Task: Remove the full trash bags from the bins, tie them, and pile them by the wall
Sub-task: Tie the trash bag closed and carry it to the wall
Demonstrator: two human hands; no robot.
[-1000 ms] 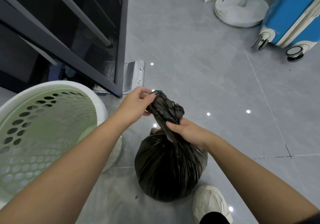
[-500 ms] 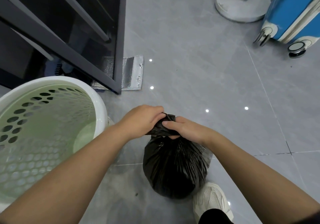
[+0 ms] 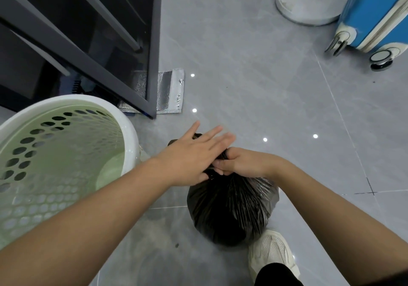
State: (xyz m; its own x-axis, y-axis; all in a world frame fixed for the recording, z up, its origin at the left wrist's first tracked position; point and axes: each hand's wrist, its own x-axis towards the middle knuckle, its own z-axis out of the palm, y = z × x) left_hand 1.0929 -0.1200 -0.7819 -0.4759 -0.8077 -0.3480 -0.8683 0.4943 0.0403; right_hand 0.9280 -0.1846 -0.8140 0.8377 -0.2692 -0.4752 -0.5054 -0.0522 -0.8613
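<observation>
Bin: green perforated, white rim, cut off at left edge.
Left hand: fingers spread flat, blurred, covering the bag's neck.
Trash bag: black, lower centre, on floor.
Right hand: clenched on gathered neck; knot hidden.

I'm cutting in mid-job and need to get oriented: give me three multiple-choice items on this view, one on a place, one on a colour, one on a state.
1. Where is the black trash bag?
A. inside the bin
B. on the floor beside the bin
C. on the suitcase

2. What colour is the suitcase?
A. red
B. black
C. blue

3. How are the hands?
A. right hand pinching the bag's neck, left hand spread flat
B. both hanging free
C. both inside the bin

Answers:
1 B, the bag sits on the grey tiles right of the white bin.
2 C, its shell is bright blue.
3 A, right fingers close on gathered plastic while left fingers are splayed above.
</observation>
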